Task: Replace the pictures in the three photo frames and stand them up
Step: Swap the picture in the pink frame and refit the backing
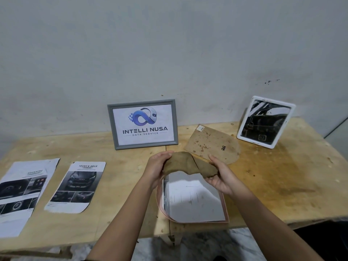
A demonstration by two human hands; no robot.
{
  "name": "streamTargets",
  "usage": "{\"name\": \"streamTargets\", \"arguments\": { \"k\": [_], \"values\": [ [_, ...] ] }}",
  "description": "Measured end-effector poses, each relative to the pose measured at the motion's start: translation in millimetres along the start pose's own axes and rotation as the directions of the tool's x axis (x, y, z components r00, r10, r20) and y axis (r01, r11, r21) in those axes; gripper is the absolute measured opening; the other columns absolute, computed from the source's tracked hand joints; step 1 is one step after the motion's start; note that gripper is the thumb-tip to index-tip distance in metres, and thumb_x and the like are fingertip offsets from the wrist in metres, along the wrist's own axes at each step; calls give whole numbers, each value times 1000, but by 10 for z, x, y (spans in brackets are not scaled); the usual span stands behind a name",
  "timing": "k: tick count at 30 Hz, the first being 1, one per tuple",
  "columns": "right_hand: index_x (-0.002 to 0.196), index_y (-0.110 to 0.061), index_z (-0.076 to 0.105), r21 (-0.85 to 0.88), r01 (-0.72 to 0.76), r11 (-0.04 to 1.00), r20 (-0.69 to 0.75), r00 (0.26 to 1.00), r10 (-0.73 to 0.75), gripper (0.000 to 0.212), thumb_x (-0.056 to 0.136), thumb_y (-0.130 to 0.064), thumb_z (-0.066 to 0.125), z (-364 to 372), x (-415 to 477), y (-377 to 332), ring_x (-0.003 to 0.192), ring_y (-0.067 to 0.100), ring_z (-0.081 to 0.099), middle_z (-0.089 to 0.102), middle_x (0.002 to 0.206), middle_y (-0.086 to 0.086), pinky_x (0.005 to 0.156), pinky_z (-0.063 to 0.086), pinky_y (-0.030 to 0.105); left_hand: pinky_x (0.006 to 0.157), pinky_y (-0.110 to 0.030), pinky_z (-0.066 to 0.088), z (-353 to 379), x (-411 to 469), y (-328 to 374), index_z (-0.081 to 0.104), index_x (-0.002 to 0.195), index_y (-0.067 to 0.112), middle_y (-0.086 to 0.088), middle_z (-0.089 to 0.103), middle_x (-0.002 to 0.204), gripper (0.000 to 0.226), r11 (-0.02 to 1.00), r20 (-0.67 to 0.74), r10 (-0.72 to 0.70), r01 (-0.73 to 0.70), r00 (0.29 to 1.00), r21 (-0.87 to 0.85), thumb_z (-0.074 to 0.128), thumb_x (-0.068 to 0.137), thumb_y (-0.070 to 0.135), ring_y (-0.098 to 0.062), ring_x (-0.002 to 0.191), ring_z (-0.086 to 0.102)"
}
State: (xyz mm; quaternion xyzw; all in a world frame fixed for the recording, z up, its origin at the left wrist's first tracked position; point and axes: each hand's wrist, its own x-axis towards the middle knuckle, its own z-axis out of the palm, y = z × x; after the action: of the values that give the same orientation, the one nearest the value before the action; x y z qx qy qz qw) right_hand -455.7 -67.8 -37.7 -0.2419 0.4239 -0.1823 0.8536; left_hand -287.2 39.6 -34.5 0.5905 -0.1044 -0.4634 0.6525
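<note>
A grey plastered wall (169, 44) is seen behind a pale wooden bench (282, 176), whose top is stained towards the right. At the left end of the bench a large printed sheet (22, 193) of car pictures is laid flat, with a smaller printed sheet (75, 187) headed "TOUGH & AGILE" just beside it. A grey frame (142, 124) showing a blue logo is stood upright at the back, close to the wall. A pink frame (159, 196) is laid flat at the near edge, and a white paper (192, 196) is seen lying in it. A white frame (265, 121) with a dark picture is stood tilted at the back right. Between the grey and white frames a spotted brown backing board (212, 146) is laid flat, so the bench just behind the hands is taken up. A second brown board (190, 163) is held above the far end of the pink frame, part of the paper being hidden by it. Its left end is gripped by the curled fingers of the left hand (156, 166), and its right end is pinched by the right hand (220, 176).
</note>
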Motion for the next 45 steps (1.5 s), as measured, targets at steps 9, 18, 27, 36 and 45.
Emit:
{"name": "streamTargets", "arguments": {
  "k": [9, 18, 27, 36, 45],
  "values": [
    [89, 0, 60, -55, 74, 996, 15, 997, -73, 6, 85, 4, 59, -90, 7, -21, 53, 10, 66, 70, 67, 8, 49, 52, 15, 55, -18, 53, -95, 27, -50, 64, 110, -2, -13, 71, 90, 25, 990, 113, -141, 137, 984, 41, 62, 86, 5, -11, 67, 68],
    [80, -9, 58, -213, 51, 976, -278, 954, -111, 20, 86, -26, 66, -146, 141, -46, 27, 5, 40, 48, 58, 4, 31, 35, 12, 79, -25, 56, -36, -15, -74, 63, 116, -1, -16, 67, 110, 43, 911, 423, -405, 318, 811, 263, 71, 78, 14, -20, 94, 68],
    [118, -4, 44, -69, 204, 977, -70, 976, -208, 46, 79, 2, 68, -124, 140, -103, 91, 18, 64, 60, 112, 16, 77, 56, 24, 90, -35, 50, 230, 63, -253, 62, 113, 14, -10, 67, 113, 39, 929, 360, -343, 257, 868, 267, 72, 75, 14, -24, 104, 63],
    [100, -1, 56, -323, 109, 940, -130, 979, -158, 24, 81, -2, 69, -180, 115, -149, 49, 3, 63, 66, 57, 1, 36, 41, 12, 92, -32, 48, 333, 102, -357, 54, 124, 8, -12, 65, 114, 38, 983, 361, -182, 178, 915, 45, 57, 87, -1, -21, 102, 61],
    [93, -9, 53, -457, 236, 858, -134, 935, -328, 10, 88, -6, 61, -145, 141, -147, 64, 11, 55, 60, 81, 7, 55, 41, 21, 61, -19, 46, 377, 197, -364, 65, 87, 9, -1, 65, 77, 11, 954, 178, 14, -66, 984, 293, 66, 86, 20, -12, 71, 59]
  ]
}}
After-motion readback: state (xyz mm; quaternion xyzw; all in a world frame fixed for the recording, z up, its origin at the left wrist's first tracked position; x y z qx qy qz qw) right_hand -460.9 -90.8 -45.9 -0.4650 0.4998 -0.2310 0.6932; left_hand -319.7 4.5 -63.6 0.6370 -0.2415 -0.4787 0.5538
